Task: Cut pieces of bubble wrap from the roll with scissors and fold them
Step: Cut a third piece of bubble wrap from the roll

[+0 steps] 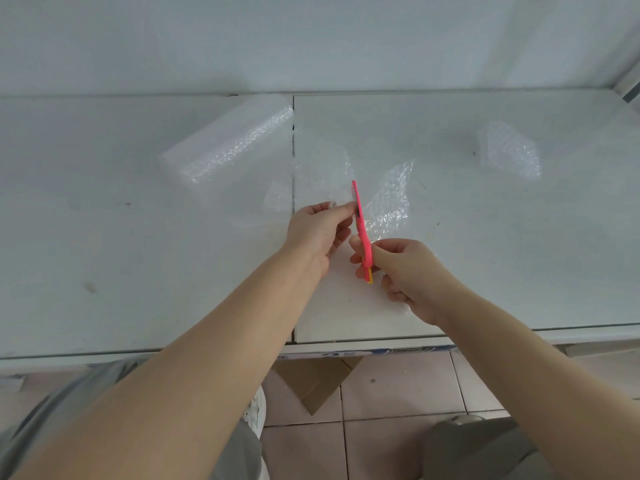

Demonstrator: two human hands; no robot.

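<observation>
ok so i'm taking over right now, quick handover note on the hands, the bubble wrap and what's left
Left hand pinches the near edge of the sheet, just left of the blades.
Right hand grips the pink scissors, blades pointing away into the sheet.
Roll lies far left on the table; one folded piece lies far right.
Done: one piece cut and folded, it seems.
Left: finish this cut, fold the piece, then repeat.
</observation>
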